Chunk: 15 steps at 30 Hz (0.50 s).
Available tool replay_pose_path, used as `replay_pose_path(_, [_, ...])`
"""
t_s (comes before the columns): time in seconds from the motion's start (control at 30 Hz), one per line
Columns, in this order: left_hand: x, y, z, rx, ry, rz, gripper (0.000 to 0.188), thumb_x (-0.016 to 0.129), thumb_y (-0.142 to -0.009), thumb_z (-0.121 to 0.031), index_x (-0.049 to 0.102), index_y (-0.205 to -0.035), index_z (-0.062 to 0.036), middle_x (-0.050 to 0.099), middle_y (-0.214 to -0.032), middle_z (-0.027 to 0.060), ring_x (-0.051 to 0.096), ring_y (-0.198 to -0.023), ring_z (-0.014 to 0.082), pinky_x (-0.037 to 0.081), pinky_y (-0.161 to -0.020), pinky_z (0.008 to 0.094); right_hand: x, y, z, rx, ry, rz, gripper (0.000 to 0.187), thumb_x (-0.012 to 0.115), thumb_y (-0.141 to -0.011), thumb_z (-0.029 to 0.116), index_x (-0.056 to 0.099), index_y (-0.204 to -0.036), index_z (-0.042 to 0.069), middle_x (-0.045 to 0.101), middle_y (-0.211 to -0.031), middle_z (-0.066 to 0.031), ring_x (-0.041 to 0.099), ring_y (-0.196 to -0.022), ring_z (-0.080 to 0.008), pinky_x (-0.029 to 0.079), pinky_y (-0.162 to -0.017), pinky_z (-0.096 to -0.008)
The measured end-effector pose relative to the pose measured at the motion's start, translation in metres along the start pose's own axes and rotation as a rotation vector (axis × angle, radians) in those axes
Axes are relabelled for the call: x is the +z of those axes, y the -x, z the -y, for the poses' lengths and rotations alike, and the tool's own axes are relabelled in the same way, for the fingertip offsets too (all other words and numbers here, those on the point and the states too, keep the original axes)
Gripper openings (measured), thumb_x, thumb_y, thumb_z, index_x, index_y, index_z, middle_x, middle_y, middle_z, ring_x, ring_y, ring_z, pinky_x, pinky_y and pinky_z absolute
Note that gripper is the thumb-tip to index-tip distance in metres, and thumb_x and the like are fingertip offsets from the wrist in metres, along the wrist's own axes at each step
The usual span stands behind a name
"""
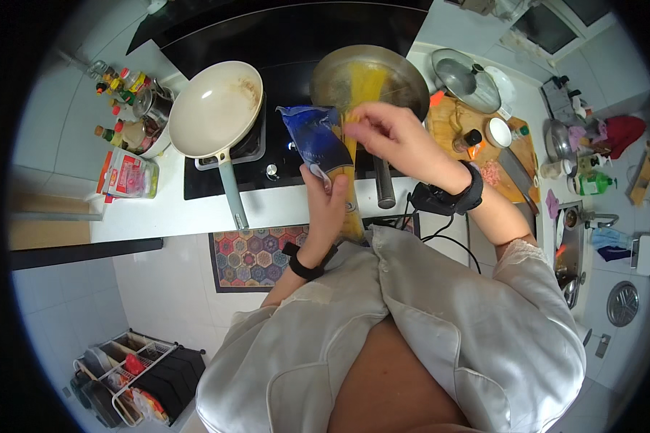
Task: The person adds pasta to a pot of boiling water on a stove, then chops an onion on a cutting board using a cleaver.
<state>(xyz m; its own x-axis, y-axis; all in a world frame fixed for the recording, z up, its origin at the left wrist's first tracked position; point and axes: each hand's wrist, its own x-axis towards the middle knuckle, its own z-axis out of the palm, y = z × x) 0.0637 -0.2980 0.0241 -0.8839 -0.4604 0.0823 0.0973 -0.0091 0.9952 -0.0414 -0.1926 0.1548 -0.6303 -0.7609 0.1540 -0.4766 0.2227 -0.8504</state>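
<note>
Left fingers (pixel 313 183) grip the pack (pixel 307 137), its length toward the pan (pixel 331 81); right fingers (pixel 368 110), nearer it, curl beside the pasta (pixel 349 149), hold unclear.

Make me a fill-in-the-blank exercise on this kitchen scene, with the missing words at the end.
The left hand grips a ____ spaghetti packet.
The cream frying pan is to the ____ of the metal frying pan.
The spaghetti in the metal frying pan is coloured ____.

Missing words: blue; left; yellow.
</note>
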Motion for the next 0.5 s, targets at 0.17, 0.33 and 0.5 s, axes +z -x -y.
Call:
replay_pose_path(0.17, [0.007, -0.005, -0.004, 0.081, 0.08, 0.036, 0.045, 0.059, -0.082, -0.026, 0.032, -0.108, -0.0011, 0.049, -0.096, 0.0072, 0.047, -0.085, 0.01, 0.04, -0.071, 0.0219, -0.005, -0.008, -0.015, 0.045, -0.455, -0.089, 0.018, 0.046, -0.09, 0.02, 0.05, -0.09, 0.002, 0.042, -0.059, 0.0047, 0.035, -0.049, -0.0024, 0.029, -0.044, -0.017])
replay_pose_path(0.33, [0.005, -0.01, -0.005, 0.032, 0.17, 0.09, 0.043, 0.059, -0.083, -0.022, 0.035, -0.111, -0.0004, 0.049, -0.098, 0.0056, 0.047, -0.086, 0.009, 0.039, -0.073, 0.0205, -0.024, -0.018, -0.018, 0.074, -0.617, -0.134, 0.02, 0.039, -0.092, 0.023, 0.047, -0.092, 0.004, 0.057, -0.071, -0.0059, 0.036, -0.048, -0.0025, 0.032, -0.043, -0.0156])
replay_pose_path(0.5, [-0.002, -0.013, -0.004, -0.057, 0.213, 0.157, 0.042, 0.058, -0.083, -0.019, 0.037, -0.113, -0.0003, 0.05, -0.098, 0.004, 0.047, -0.085, 0.0076, 0.04, -0.075, 0.0208, -0.079, -0.036, -0.036, -0.036, -0.709, -0.203, 0.019, 0.04, -0.092, 0.021, 0.048, -0.092, 0.004, 0.059, -0.078, -0.0087, 0.038, -0.05, -0.0032, 0.032, -0.044, -0.0153])
